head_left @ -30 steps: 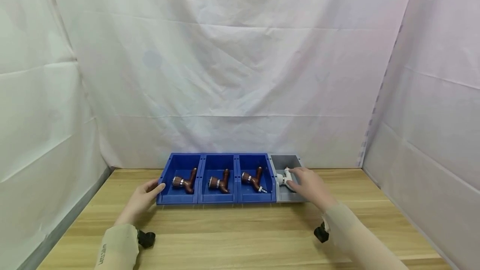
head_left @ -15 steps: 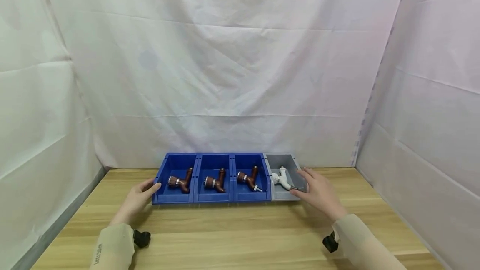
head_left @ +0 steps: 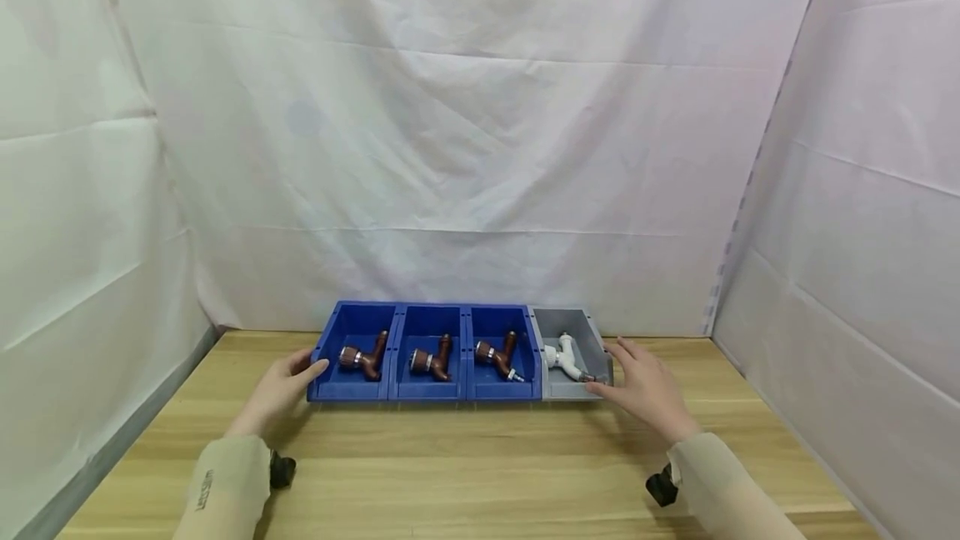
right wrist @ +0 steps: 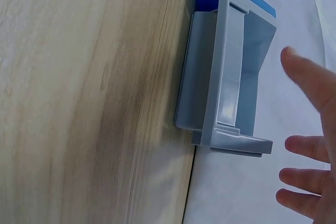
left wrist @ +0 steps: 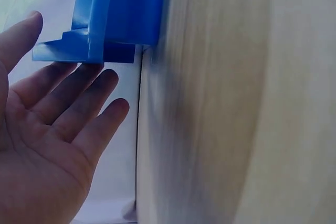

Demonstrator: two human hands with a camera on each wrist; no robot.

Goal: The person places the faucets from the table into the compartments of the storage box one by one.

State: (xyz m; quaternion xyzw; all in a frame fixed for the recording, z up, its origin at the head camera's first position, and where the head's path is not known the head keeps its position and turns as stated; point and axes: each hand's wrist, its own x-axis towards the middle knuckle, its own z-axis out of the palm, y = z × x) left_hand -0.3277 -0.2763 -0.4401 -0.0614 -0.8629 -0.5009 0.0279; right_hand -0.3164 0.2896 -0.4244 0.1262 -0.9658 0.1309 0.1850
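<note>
Three blue bins and a grey bin (head_left: 564, 392) stand joined in a row on the wooden table. A brown plastic tap lies in each blue bin: left (head_left: 369, 361), middle (head_left: 432, 363) and right (head_left: 497, 355). The grey one holds a white tap (head_left: 567, 357). My left hand (head_left: 279, 390) is at the outer side of the leftmost blue bin (head_left: 348, 391), fingers extended and fingertips right at its wall in the left wrist view. My right hand (head_left: 647, 390) spreads its fingers beside the grey bin, holding nothing; the right wrist view shows a gap to its rim.
White cloth (head_left: 480, 148) hangs behind the bins and along both sides. Wooden tabletop (head_left: 465, 465) extends in front of the row and to either side. A small black device (head_left: 282, 470) is strapped at my left wrist, another (head_left: 662, 487) at my right.
My right hand has let go of the white tap and moved right, out of the grey bin to its side. The left hand stays by the blue bin's left end.
</note>
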